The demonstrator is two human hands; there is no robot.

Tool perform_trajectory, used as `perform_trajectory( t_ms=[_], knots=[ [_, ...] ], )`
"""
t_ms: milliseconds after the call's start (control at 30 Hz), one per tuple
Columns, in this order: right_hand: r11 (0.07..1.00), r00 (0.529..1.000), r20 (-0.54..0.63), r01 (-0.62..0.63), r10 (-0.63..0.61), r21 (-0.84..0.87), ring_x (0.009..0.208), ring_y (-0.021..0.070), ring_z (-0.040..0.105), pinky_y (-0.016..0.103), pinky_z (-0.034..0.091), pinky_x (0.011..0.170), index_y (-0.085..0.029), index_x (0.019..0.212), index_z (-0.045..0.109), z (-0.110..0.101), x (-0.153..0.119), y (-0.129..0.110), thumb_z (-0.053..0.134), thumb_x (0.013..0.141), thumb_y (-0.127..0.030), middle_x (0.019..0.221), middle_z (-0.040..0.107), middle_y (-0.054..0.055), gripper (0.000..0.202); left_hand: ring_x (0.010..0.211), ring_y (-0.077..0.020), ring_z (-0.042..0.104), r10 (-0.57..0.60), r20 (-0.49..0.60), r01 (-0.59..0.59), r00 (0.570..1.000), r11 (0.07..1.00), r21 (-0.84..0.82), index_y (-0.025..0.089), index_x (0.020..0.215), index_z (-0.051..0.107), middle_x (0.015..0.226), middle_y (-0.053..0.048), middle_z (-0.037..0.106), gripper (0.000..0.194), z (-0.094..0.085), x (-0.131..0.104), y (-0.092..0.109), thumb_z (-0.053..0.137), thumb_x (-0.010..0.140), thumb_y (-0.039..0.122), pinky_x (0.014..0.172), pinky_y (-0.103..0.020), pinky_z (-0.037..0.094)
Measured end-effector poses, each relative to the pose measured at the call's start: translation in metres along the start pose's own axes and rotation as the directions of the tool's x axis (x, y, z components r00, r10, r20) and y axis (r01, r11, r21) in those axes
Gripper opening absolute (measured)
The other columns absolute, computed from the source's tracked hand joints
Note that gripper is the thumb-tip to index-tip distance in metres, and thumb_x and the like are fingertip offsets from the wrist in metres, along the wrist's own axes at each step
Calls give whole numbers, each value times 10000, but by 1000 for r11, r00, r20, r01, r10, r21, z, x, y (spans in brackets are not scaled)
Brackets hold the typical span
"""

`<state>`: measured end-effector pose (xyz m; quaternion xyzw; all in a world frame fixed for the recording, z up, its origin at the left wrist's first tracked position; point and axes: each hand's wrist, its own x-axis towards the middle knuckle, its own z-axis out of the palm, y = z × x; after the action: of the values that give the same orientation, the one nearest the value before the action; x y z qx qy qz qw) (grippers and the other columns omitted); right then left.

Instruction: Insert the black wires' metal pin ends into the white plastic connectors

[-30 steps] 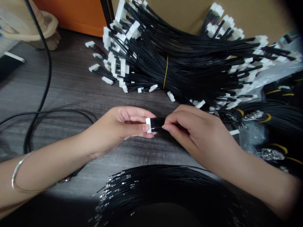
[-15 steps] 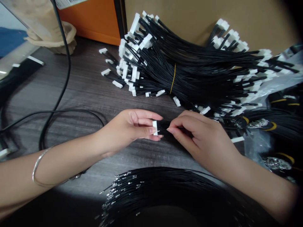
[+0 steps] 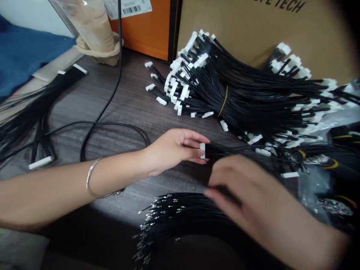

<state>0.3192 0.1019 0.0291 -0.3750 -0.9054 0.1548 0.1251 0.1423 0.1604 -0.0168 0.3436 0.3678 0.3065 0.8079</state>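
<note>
My left hand (image 3: 187,148) pinches a white connector housing (image 3: 202,151) between thumb and fingers, above the table. Black wires (image 3: 222,150) run from the housing off to the right. Blurred by motion, my right hand (image 3: 239,191) is below and to the right of the connector, apart from it. Its thumb and index finger are close together, and whether anything is between them is too smeared to make out. Just under that hand lies a fan of loose black wires (image 3: 194,210) with bare metal terminals (image 3: 149,217) at their left ends.
A large pile of black cables with white connectors (image 3: 253,97), one bundle tied in yellow, lies at the back. More connector cables (image 3: 56,90) lie at left. A black cord (image 3: 108,101) crosses the table (image 3: 135,112). A cup in a carton holder (image 3: 98,48) stands near an orange box (image 3: 146,33).
My right hand has left the wires close behind the connector and moved down toward the loose terminal wires. My left hand keeps hold of the connector. The view has shifted left.
</note>
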Motion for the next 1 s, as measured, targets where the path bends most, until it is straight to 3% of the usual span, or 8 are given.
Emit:
perform_trajectory(
  t_ms=[67, 133, 233, 367, 567, 667, 867, 1000],
  knots=[
    [998, 980, 188, 50, -57, 39, 777, 167, 558, 320, 504, 722, -172, 792, 609, 8, -5, -15, 495, 861, -129, 810, 588, 31, 140, 661, -113, 674, 0, 3, -1, 1000, 1000, 9, 92, 914, 649, 680, 15, 651, 215, 0, -1, 1, 605, 742, -30, 805, -333, 552],
    [998, 962, 274, -4, -13, 60, 751, 176, 562, 340, 518, 685, -175, 771, 624, 18, -8, -24, 507, 840, -97, 797, 592, 29, 157, 665, -121, 680, -4, 2, 4, 1000, 1000, 14, 91, 924, 646, 689, 14, 646, 212, 0, -2, 1, 609, 746, -19, 836, -359, 542],
    [988, 964, 248, -125, 99, 90, 748, 185, 563, 372, 522, 685, -172, 769, 638, 29, -9, -27, 561, 795, -70, 812, 595, 35, 130, 673, -125, 681, -9, 6, 9, 1000, 1000, 20, 92, 924, 645, 697, 11, 642, 210, 0, -2, 0, 609, 748, -17, 838, -363, 539],
    [983, 958, 261, -148, 116, 105, 725, 184, 548, 392, 507, 689, -164, 729, 633, 29, -5, -24, 549, 803, -61, 766, 589, 31, 153, 691, -128, 680, 5, 26, -6, 1000, 999, 33, 98, 934, 645, 702, 12, 641, 211, -1, -2, -1, 618, 749, -2, 830, -355, 544],
    [905, 904, 365, -333, 225, 266, 802, 146, 554, 325, 491, 737, -186, 804, 577, 14, -3, -20, 500, 848, -91, 855, 590, 5, 130, 686, -125, 683, -1, 14, 0, 1000, 999, 38, 91, 933, 640, 699, 13, 645, 209, -1, -2, 0, 618, 747, -3, 778, -309, 558],
    [861, 870, 387, -426, 305, 280, 738, 104, 567, 250, 479, 670, -197, 824, 521, 0, -3, -17, 445, 874, -109, 807, 584, -16, 127, 713, -136, 686, -2, 19, 2, 1000, 1000, 29, 94, 931, 639, 725, 1, 657, 198, -2, -1, 0, 630, 749, 17, 752, -296, 561],
    [822, 864, 333, -479, 378, 309, 630, 71, 547, 205, 436, 576, -230, 809, 481, -21, 2, -7, 414, 887, -158, 712, 560, -59, 126, 735, -131, 679, -11, 18, 11, 1000, 1000, 11, 110, 937, 645, 789, -23, 690, 222, -3, -1, 0, 660, 730, 33, 732, -277, 556],
    [777, 816, 398, -549, 419, 308, 650, 69, 549, 217, 429, 598, -238, 821, 493, -22, 2, -3, 411, 904, -212, 731, 572, -70, 120, 722, -127, 686, -26, 4, 26, 1000, 1000, 15, 125, 936, 655, 774, -4, 695, 242, -2, -2, 1, 670, 718, 21, 712, -246, 555]
  ],
)
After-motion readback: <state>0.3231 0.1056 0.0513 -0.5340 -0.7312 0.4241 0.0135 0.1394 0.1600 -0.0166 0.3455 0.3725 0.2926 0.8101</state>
